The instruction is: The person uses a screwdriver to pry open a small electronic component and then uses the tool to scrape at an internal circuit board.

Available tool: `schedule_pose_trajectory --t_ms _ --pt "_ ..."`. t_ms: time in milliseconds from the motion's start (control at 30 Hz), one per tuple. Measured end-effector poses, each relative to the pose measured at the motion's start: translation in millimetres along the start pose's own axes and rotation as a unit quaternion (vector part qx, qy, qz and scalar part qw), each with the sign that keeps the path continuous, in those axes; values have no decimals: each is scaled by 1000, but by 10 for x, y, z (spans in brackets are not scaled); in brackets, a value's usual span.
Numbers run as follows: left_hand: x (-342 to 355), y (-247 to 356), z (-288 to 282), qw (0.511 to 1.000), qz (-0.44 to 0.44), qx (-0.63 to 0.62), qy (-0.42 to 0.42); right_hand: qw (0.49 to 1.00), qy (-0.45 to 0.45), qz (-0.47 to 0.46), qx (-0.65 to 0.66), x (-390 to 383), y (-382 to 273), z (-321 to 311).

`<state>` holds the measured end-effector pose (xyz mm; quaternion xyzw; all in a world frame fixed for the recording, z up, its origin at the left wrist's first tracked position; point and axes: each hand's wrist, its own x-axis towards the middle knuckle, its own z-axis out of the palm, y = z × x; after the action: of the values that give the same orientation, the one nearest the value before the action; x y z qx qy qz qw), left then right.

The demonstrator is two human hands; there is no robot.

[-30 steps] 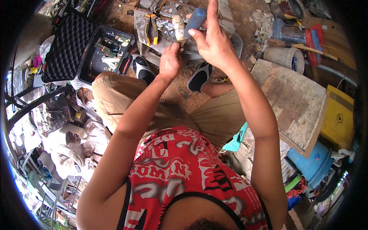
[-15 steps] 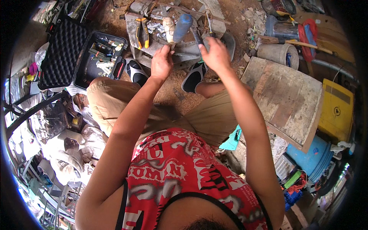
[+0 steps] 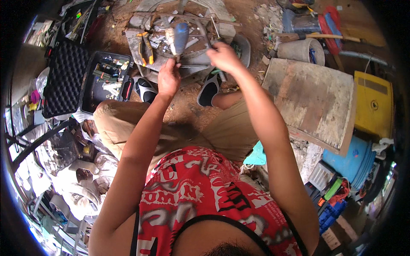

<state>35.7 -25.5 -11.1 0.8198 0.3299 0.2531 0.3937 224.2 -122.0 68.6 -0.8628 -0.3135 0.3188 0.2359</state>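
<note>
My left hand is closed, thumb and fingers pinched at the near edge of a littered grey work surface. What it pinches is too small to make out; it is just below a blue handle-shaped object and its narrow lower end. Against that blue object lies a pale, whitish piece. My right hand is closed around a dark, slim tool that slants up and away to the left; its far end is blurred. Pliers with orange-and-black handles lie left of both hands.
An open black case with small parts is at the left, its foam-lined lid folded back. On the right are a worn wooden board, a pale bucket, a yellow panel and a blue tub.
The whole view has shifted, so most things appear further left and lower. My right hand and the dark tool have moved slightly away from me. My left hand stays pinched near the blue object.
</note>
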Motion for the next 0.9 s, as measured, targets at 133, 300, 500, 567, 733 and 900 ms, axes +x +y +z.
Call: schedule_pose_trajectory --t_ms 133,300,500,567,733,900 --pt "-2 -16 -28 1000 15 2 -3 890 -83 -24 447 -670 -374 -657" --pt "-37 -68 -72 1000 1 -1 7 948 80 -308 24 -1113 -1147 -1288" --pt "-16 -54 -27 1000 -1 -3 -6 905 192 -368 -95 -1135 -1474 -1269" --pt "7 -24 -22 1000 8 1 -11 917 83 -326 -213 -1129 -1267 -1063" --pt "-6 -89 -31 1000 31 -6 0 910 182 -349 -131 -1070 -1304 -1081" --pt "-8 -94 -58 1000 16 -5 -5 928 193 -301 -100 -960 -1248 -983"
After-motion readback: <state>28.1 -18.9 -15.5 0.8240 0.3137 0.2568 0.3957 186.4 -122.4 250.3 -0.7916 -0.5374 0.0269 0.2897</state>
